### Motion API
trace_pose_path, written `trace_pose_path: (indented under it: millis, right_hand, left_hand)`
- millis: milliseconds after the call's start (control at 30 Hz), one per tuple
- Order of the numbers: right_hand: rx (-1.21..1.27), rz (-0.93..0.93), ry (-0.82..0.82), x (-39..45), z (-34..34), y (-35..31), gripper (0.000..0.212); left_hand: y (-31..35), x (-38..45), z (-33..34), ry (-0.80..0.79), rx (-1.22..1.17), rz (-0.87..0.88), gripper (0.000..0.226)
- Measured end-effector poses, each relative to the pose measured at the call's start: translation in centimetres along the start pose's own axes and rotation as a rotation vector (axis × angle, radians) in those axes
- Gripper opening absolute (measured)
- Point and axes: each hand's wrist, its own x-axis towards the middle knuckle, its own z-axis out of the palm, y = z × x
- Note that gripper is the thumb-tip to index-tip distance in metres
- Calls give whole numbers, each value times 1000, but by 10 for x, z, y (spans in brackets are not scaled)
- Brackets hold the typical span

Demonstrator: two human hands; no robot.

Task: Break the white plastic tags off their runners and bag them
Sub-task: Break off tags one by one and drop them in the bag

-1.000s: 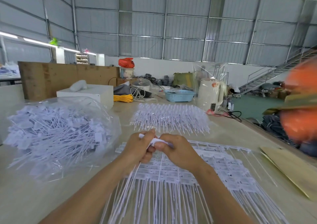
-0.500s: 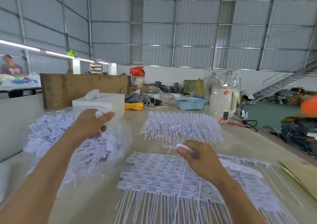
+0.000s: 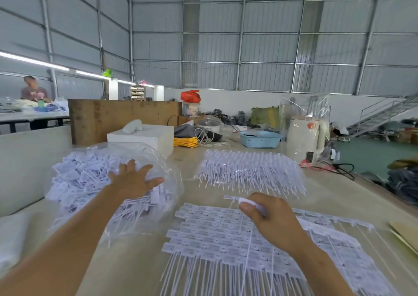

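Left hand (image 3: pixel 133 180) splayed, empty, over bag (image 3: pixel 172 182) at centre-left; right hand (image 3: pixel 269 218) pinching runner (image 3: pixel 233 198) above tag sheets (image 3: pixel 214 239) lower centre, stems running toward the camera.

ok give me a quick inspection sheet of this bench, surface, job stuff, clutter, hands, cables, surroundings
surface: pale worktable, bare patch near the front.
job's things: clear bag of loose white tags on the left; flat sheets of tags in front; a second pile of tags further back.
clutter: white box, blue basket, white appliance, brown board.
grips: left hand open, fingers spread over the bag; right hand pinches a white tag piece.
cables: yellow coil, white cord, black lead.
surroundings: metal-walled hall, staircase, a person at a far table.
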Motion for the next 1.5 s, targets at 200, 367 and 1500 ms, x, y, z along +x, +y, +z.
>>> trace_pose_path:
  millis: [200,367,1500]
  right_hand:
    - [52,4,-22,0,2,-5,22]
    - [71,32,-30,-3,1,-5,19]
    - [100,141,-78,-3,3,3,13]
  left_hand:
    - [13,-8,-26,-40,-152,9,74]
    - [20,-20,-46,-142,-34,94,68]
    - [170,-135,17,-109,-1476,265,47]
